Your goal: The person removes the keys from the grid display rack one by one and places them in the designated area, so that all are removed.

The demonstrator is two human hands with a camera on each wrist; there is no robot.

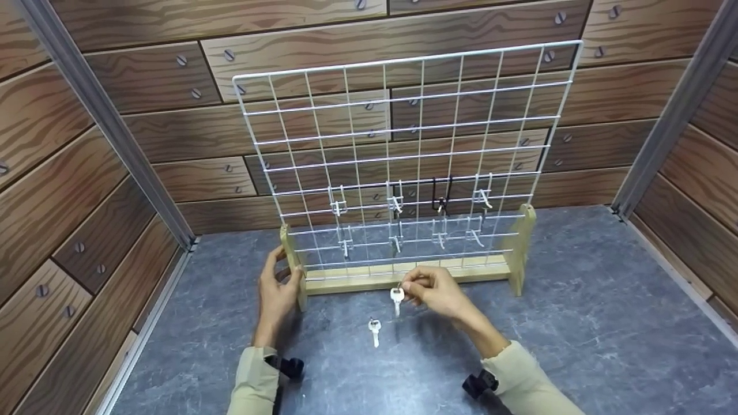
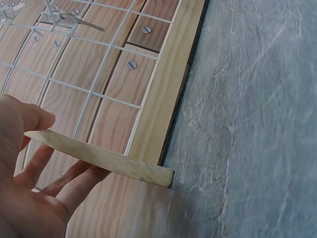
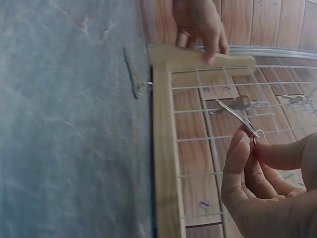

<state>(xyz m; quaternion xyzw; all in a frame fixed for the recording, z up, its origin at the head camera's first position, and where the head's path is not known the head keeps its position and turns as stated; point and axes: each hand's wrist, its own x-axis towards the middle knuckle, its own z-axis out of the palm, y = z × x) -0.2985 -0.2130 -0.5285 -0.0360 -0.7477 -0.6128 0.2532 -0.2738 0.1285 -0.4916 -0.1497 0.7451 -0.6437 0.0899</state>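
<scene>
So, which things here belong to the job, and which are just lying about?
Seem to belong to the job: key pinched in the right hand; second key on the grey table; rack gripped at one end by the left hand; hooks on the rack.

Merely there: wood-patterned walls; metal corner posts; black wrist gear.

Holding the rack by its left post with the left hand; before it, pinching one key with the right hand, with another key farther out on the table.

No lettering, label, brand, number or sign can be read in any view.
</scene>
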